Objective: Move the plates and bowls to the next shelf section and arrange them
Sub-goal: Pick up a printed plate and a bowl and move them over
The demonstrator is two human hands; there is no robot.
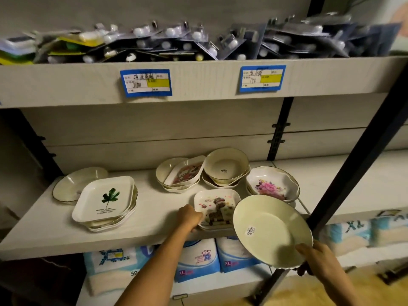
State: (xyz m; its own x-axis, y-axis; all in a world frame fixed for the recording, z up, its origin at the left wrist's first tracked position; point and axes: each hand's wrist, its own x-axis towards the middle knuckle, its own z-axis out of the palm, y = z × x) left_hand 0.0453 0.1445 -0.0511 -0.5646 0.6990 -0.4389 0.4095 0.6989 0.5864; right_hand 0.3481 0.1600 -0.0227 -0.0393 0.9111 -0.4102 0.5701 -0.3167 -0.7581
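1. Our right hand (318, 259) is clamped on the near rim of a round cream plate (271, 230). The plate is in the air, tilted toward us, just in front of the shelf (44, 239) edge.
2. Our left hand (189, 217) curls over the near-left edge of the cartoon square plate (217, 209), which tops a small stack at the shelf front. It looks gripped, though the fingertips are hidden under the rim.
3. The other crockery sits on this same shelf: leaf square plates (103, 199) at left, a gold-rimmed round plate (77, 184) behind them, cream bowls (225, 168) at the back and flower dishes (272, 186) at right.
4. Step, as we judge it: pick-up — one plate lifted, a second being taken. The task looks early, with most pieces on this side of the black post (353, 173).
5. Next move calls for carrying both plates right, past the post without clipping it. The rim-only hold could slip, so level the plate, set it flat and stack like with like.
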